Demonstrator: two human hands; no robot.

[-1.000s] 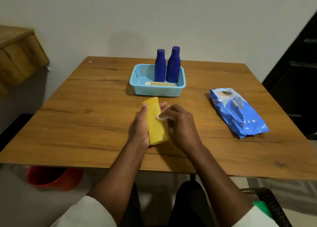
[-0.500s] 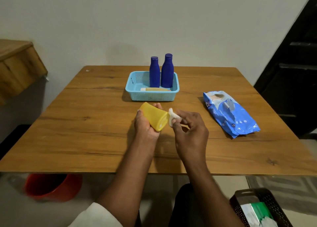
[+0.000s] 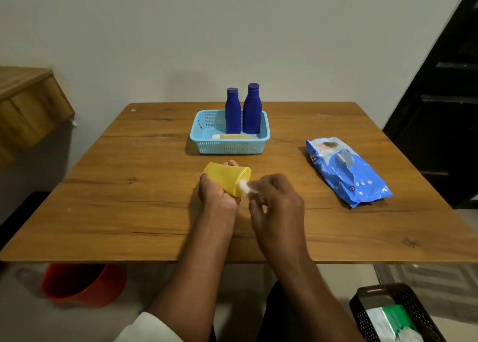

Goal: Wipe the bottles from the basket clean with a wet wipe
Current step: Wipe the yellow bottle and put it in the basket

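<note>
hands mid-table, table edges well apart

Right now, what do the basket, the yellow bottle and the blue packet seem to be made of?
The basket looks like moulded plastic, matte light blue, with a grid of small holes in its walls. The yellow bottle seems smooth plastic with a soft sheen, opaque. The blue packet appears to be thin glossy plastic film: it is wrinkled and reflects light.

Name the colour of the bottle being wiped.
Yellow bottle, seen in the head view.
</note>
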